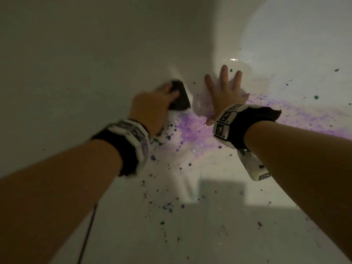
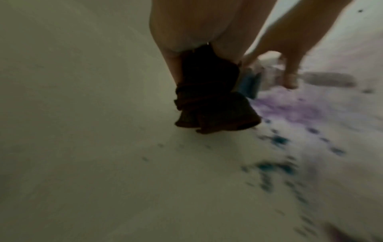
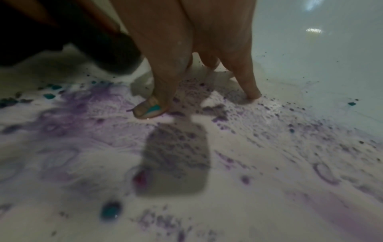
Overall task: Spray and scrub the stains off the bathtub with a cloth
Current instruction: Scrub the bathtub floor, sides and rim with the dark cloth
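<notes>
The white bathtub (image 1: 95,54) fills every view. A purple stain (image 1: 192,128) spreads across its floor, with teal and dark specks (image 1: 316,97) scattered around it. My left hand (image 1: 162,98) grips a dark cloth (image 1: 181,98) and holds it against the tub's curved wall, just left of the stain; motion blurs it. The left wrist view shows the cloth (image 2: 207,106) bunched under the fingers. My right hand (image 1: 222,88) lies flat with fingers spread on a wet whitish patch at the stain's far edge. In the right wrist view its fingertips (image 3: 253,93) touch the stained floor (image 3: 93,106).
More purple streaks (image 1: 304,115) run off to the right along the tub floor. Small specks (image 1: 165,206) dot the near floor. A thin dark cable (image 1: 89,225) hangs beside my left forearm. The tub wall rises on the left and far side.
</notes>
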{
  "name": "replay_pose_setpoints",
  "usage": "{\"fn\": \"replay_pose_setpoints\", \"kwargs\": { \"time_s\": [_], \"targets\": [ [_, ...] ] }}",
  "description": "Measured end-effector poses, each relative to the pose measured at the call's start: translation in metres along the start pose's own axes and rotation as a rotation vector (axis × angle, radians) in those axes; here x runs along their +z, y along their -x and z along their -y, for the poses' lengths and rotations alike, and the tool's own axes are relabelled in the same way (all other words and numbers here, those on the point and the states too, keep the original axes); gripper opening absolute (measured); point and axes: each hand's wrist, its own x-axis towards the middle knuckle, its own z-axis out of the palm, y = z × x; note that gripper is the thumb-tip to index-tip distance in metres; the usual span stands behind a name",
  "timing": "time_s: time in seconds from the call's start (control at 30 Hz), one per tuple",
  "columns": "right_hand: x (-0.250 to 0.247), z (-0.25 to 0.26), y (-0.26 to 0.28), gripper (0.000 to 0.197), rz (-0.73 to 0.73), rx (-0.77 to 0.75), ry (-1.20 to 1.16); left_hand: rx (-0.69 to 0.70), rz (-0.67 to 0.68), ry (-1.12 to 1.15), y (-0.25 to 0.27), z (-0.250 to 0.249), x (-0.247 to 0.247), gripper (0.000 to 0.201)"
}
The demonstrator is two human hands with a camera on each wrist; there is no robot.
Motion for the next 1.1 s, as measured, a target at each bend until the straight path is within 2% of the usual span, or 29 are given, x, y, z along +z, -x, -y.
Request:
{"fn": "replay_pose_setpoints", "kwargs": {
  "time_s": [0.07,0.1,0.13,0.23,0.33,0.4,0.47,0.53,0.6,0.67,0.73,0.83,0.93,1.03,1.1],
  "targets": [
    [0.001,0.000,0.000,0.111,0.000,-0.010,-0.020,-0.113,-0.183,0.047,-0.007,0.027,-0.019,0.055],
    [0.001,-0.001,-0.001,0.110,-0.002,-0.011,-0.026,-0.165,-0.227,0.030,-0.014,0.039,-0.024,0.056],
    [0.001,-0.001,-0.001,0.109,-0.005,-0.010,-0.028,-0.198,-0.210,0.008,-0.019,0.045,-0.026,0.057],
    [0.001,-0.002,-0.002,0.106,-0.009,-0.007,-0.026,-0.217,-0.010,-0.094,-0.026,0.027,-0.009,0.059],
    [0.002,-0.004,-0.004,0.109,-0.015,-0.014,-0.009,-0.272,0.028,-0.065,-0.015,-0.015,0.021,0.061],
    [0.003,-0.003,-0.005,0.114,-0.013,-0.016,0.007,-0.229,0.055,-0.046,-0.001,-0.036,0.033,0.061],
    [0.001,-0.001,-0.006,0.115,-0.007,-0.013,-0.012,-0.102,0.119,-0.088,0.013,-0.044,0.035,0.061],
    [-0.002,-0.005,0.000,0.112,-0.009,-0.019,-0.041,-0.043,0.076,-0.109,0.021,-0.033,0.024,0.061],
    [0.002,-0.009,0.015,0.116,-0.019,-0.034,-0.055,-0.118,-0.029,-0.107,0.025,-0.006,0.005,0.063],
    [0.019,-0.013,0.035,0.122,-0.031,-0.008,-0.077,-0.259,-0.093,-0.108,0.025,0.025,-0.008,0.069],
    [0.044,-0.019,0.055,0.126,0.006,0.044,-0.093,-0.297,-0.039,-0.132,0.025,0.038,-0.003,0.065],
    [0.071,-0.025,0.067,0.128,0.047,0.059,-0.071,-0.241,0.080,-0.126,0.030,0.013,0.027,0.065],
    [0.071,-0.026,0.063,0.130,0.045,0.049,-0.064,-0.305,0.077,-0.057,0.037,-0.024,0.049,0.062],
    [0.069,-0.023,0.063,0.130,0.056,0.063,-0.087,-0.144,0.128,-0.099,0.054,-0.050,0.056,0.060],
    [0.067,-0.021,0.063,0.128,0.068,0.080,-0.106,-0.084,0.114,-0.058,0.063,-0.045,0.052,0.058]
  ]
}}
